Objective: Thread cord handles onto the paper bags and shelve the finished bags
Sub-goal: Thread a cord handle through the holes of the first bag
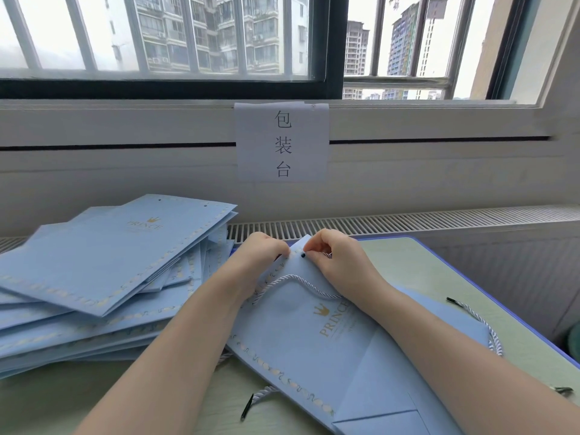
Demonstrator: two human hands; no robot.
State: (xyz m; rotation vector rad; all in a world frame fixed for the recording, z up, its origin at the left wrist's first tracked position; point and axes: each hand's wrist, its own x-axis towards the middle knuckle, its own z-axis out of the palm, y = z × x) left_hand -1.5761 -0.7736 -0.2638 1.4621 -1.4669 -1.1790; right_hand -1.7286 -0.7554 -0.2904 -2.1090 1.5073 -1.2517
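Note:
A flat light-blue paper bag (pixel 314 346) with gold "PRINCE" print lies on the table in front of me. A white twisted cord handle (pixel 295 279) loops across its upper face. My left hand (pixel 260 255) grips the bag's top edge, fingers curled. My right hand (pixel 332 255) pinches the same edge beside a small dark punched hole (pixel 303 255). Whether the cord's tip sits in my right fingers is hidden.
A tall, loose pile of flat blue bags (pixel 103 271) fills the table's left side. Loose cords with black tips lie at the right (pixel 480 324) and near the front edge (pixel 254 400). A radiator grille (pixel 408 219) and a paper sign (pixel 282 142) stand behind.

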